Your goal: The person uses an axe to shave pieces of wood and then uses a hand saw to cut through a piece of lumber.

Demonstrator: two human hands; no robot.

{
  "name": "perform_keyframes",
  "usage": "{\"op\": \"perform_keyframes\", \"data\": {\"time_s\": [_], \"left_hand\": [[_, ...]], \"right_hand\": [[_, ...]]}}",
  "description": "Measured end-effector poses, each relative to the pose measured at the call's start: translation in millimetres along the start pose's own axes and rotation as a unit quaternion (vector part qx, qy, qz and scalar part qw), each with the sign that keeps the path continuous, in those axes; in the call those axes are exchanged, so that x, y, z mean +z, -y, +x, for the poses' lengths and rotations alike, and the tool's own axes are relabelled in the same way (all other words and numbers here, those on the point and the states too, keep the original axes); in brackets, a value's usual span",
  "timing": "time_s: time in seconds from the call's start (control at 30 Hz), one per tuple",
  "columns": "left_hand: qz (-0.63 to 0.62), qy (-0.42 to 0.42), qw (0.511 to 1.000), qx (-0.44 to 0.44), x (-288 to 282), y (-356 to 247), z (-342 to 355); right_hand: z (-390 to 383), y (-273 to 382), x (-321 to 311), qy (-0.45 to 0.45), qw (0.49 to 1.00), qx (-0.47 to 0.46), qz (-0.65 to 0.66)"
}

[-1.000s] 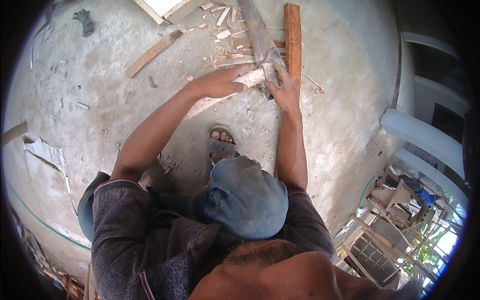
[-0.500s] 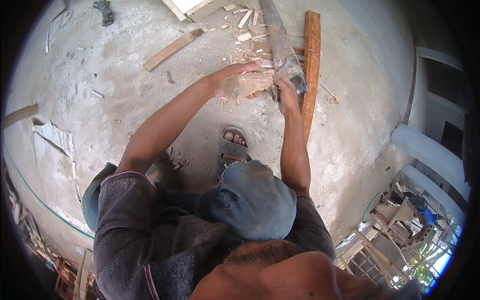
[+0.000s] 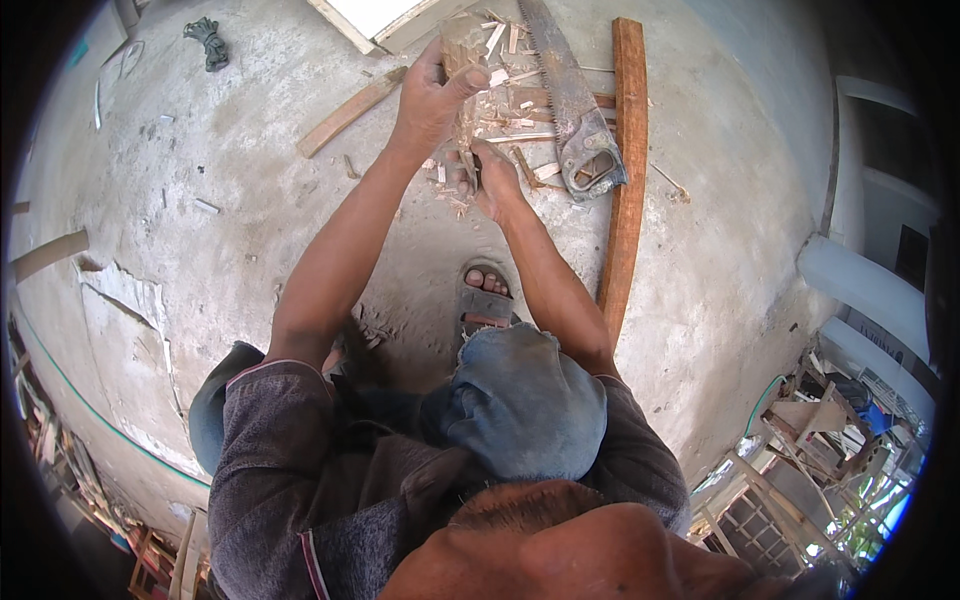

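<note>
A rough, pale piece of wood [image 3: 463, 48] is held above the floor in front of me, its long side pointing away. My left hand [image 3: 438, 98] is wrapped round its upper part, thumb across it. Lower down, my right hand [image 3: 492, 178] closes its fingers on the near end; my own fingers partly hide that end. To the right of my hands, a worn handsaw [image 3: 570, 105] with a metal handle lies on the floor, touching neither hand. Beside it runs a long reddish-brown timber [image 3: 627, 140].
Wood chips [image 3: 517, 123] and offcuts litter the floor beyond my hands. A shorter wooden strip [image 3: 352, 112] lies to the left, with a bundle of dark cord [image 3: 207, 42] farther off. A white panel [image 3: 375, 14] stands at the far edge. My sandalled foot [image 3: 486, 297] is below.
The wood piece has turned from lying crosswise to pointing away. My left hand has moved farther off; my right hand has shifted left, away from the saw handle.
</note>
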State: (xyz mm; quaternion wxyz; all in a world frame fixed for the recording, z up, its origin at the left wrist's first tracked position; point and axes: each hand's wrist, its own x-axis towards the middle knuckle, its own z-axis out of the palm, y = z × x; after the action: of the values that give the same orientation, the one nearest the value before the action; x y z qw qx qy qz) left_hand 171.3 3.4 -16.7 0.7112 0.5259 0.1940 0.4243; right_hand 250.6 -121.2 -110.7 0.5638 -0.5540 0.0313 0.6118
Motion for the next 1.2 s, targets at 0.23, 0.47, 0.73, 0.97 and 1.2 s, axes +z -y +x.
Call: {"op": "perform_keyframes", "data": {"time_s": [0.23,0.47,0.73,0.97,1.2], "left_hand": [[-0.158,-0.118,0.979,-0.059,-28,7,13],[-0.153,-0.232,0.951,-0.131,-29,16,17],[-0.290,-0.357,0.847,-0.267,-17,24,3],[-0.409,-0.358,0.750,-0.376,13,57,-33],[-0.301,-0.068,0.809,-0.501,35,33,-29]], "right_hand": [[-18,-6,-21,0.078,0.994,0.044,0.069],[-24,-27,-54,0.118,0.975,0.024,0.186],[-45,-35,-45,0.140,0.974,-0.085,0.157],[-41,22,-1,0.097,0.939,-0.308,0.118],[-45,105,12,0.022,0.870,-0.493,-0.012]]}}
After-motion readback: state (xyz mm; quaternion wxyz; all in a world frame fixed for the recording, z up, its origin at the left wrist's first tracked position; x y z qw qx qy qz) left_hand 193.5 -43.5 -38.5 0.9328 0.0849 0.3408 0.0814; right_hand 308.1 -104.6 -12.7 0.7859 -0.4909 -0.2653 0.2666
